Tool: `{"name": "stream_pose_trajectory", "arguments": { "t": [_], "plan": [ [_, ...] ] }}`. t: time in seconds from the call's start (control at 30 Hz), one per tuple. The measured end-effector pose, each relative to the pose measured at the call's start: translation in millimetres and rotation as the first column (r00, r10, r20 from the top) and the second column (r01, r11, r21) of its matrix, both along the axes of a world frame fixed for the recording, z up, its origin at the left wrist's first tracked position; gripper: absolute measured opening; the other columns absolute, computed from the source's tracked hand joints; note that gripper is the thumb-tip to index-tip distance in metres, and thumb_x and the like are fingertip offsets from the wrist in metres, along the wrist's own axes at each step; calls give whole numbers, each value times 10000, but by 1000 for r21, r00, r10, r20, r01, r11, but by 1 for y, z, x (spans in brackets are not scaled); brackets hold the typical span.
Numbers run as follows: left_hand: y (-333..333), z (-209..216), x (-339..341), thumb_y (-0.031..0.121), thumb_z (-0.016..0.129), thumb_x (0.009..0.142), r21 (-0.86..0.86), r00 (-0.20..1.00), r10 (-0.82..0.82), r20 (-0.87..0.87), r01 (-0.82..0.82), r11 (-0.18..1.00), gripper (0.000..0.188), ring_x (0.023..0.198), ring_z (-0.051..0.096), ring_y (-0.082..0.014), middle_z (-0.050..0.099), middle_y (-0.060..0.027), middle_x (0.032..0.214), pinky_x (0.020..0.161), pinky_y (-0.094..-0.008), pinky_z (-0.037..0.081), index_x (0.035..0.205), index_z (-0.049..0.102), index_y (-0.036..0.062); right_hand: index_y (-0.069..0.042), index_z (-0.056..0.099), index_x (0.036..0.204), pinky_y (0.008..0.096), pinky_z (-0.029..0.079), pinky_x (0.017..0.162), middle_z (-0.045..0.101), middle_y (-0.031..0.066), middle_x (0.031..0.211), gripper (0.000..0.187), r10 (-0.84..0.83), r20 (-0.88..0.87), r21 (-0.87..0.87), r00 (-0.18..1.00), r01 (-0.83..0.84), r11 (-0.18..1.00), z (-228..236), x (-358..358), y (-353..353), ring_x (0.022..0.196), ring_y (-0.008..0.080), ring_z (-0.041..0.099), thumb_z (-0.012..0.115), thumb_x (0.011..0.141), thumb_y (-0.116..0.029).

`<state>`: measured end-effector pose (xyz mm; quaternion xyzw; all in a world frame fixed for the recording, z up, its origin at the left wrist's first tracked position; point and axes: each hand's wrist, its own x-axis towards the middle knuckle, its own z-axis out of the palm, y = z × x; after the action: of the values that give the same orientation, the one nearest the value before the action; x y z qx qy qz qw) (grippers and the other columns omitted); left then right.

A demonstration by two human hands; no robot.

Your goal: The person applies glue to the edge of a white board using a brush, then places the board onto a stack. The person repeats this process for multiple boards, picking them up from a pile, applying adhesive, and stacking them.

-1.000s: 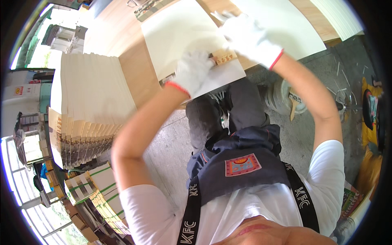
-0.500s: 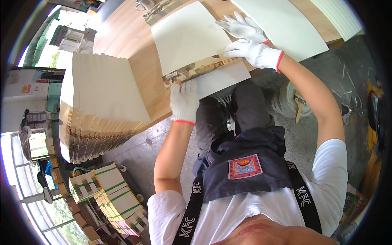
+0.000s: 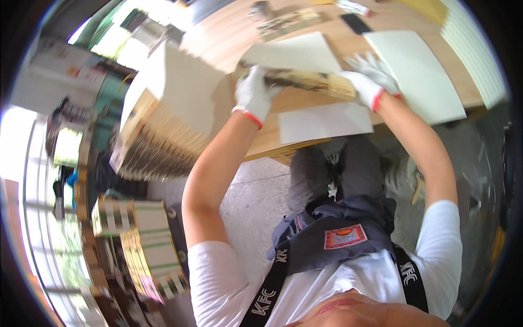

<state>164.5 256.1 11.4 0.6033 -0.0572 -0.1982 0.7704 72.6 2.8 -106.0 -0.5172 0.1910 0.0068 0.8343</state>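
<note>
A white panel point(image 3: 297, 52) with a patterned brown printed edge strip point(image 3: 310, 80) is tipped up over the wooden table, its strip facing me. My left hand point(image 3: 252, 94), in a white glove with a red cuff, grips the strip's left end, thumb on top. At the right end, my gloved right hand point(image 3: 362, 88) closes on the corner; its fingertips are partly hidden and blurred. Just beyond that hand lies another white glove point(image 3: 376, 72) with no arm in it. A flat white sheet point(image 3: 327, 122) rests below the panel at the table's near edge.
To the left stands a thick stack of similar panels point(image 3: 177, 103). White boards point(image 3: 417, 73) and a further white stack point(image 3: 474, 54) are on the right. A phone point(image 3: 355, 24), a metal cup point(image 3: 261, 11) and a patterned strip point(image 3: 290, 24) lie at the back of the wooden table point(image 3: 218, 46).
The panel's near edge has come up off the table, with both hands now at its ends. My left hand has moved up from the near left corner. The view has shifted too.
</note>
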Motion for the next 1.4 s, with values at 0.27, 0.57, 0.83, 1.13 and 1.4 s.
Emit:
{"name": "stream_pose_trajectory", "arguments": {
  "t": [0.27,0.57,0.83,1.13,1.4],
  "plan": [
    [114,102,-68,75,598,891,-20,754,256,605,-308,951,238,913,673,-200,660,-127,1018,755,-320,604,1115,608,-5,-60,515,1341,296,486,937,596,31,1256,512,4,356,21,934,-13,1000,113,2,117,1144,110,564,629,959,-381],
    [287,180,-8,192,560,926,-78,549,441,710,-561,824,329,863,644,-165,663,-114,1009,770,-289,550,1122,664,-50,-35,636,1198,348,517,817,682,15,1123,348,398,608,-425,687,-141,894,229,168,216,955,148,632,539,1018,-317],
    [362,127,15,460,553,883,587,658,196,727,-743,321,485,978,631,-285,711,-162,1035,881,-339,438,1083,718,51,-68,547,767,349,382,483,488,54,619,307,524,77,-919,848,-143,367,243,160,257,517,169,446,495,923,-328],
    [297,119,3,74,544,957,-143,-141,32,989,-912,385,435,1213,556,-280,547,-148,1382,1005,-362,441,1391,519,63,-98,643,1099,295,464,519,586,44,711,434,433,451,-726,781,38,687,204,159,230,577,149,543,534,964,-496],
    [23,7,-110,263,572,958,-92,817,-167,552,259,962,663,1350,436,-300,414,-178,1503,1107,-441,359,1511,313,6,-65,624,958,283,489,516,643,43,721,227,384,451,-603,806,-42,796,-7,21,156,564,148,586,607,919,-288]
  ]
}}
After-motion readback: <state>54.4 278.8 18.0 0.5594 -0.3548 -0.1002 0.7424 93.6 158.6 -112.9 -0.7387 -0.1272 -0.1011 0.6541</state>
